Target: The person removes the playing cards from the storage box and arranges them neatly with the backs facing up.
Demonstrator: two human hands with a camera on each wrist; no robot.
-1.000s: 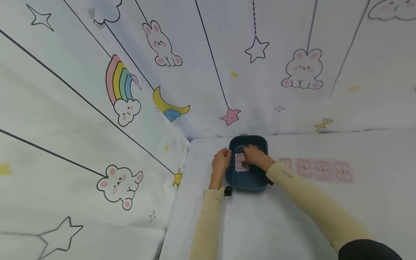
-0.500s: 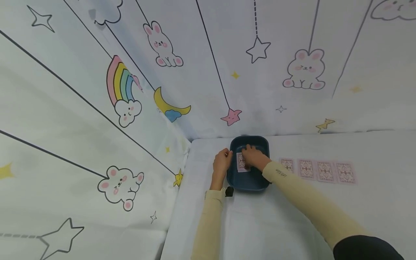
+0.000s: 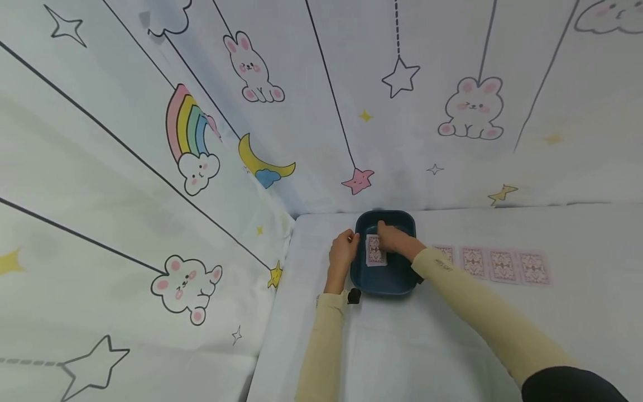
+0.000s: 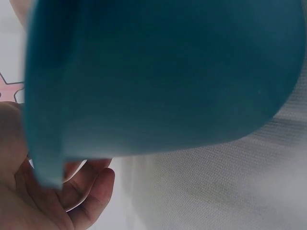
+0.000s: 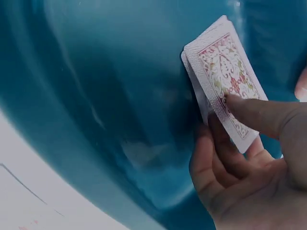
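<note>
A deep blue-green plastic basin [image 3: 384,283] stands on the white-covered table. My left hand [image 3: 342,257] holds its left rim; in the left wrist view the fingers [image 4: 91,196] curl beneath the lip of the basin wall [image 4: 168,91]. Inside the basin my right hand [image 3: 397,239] pinches a small stack of playing cards [image 3: 375,251], patterned backs up. Up close in the right wrist view, the thumb presses on the top card [image 5: 228,67] and the fingers curl under the stack. The card edges are slightly fanned out.
Right of the basin, several playing cards [image 3: 502,264] lie face down in a row, with the nearest one partly behind the right sleeve [image 3: 482,307]. A white sheet [image 3: 427,139] printed with cartoon animals and stars rises behind the table and along the left.
My right hand has shifted slightly over the stack, and more of the top card now shows in the head view. The left hand keeps its place on the rim.
</note>
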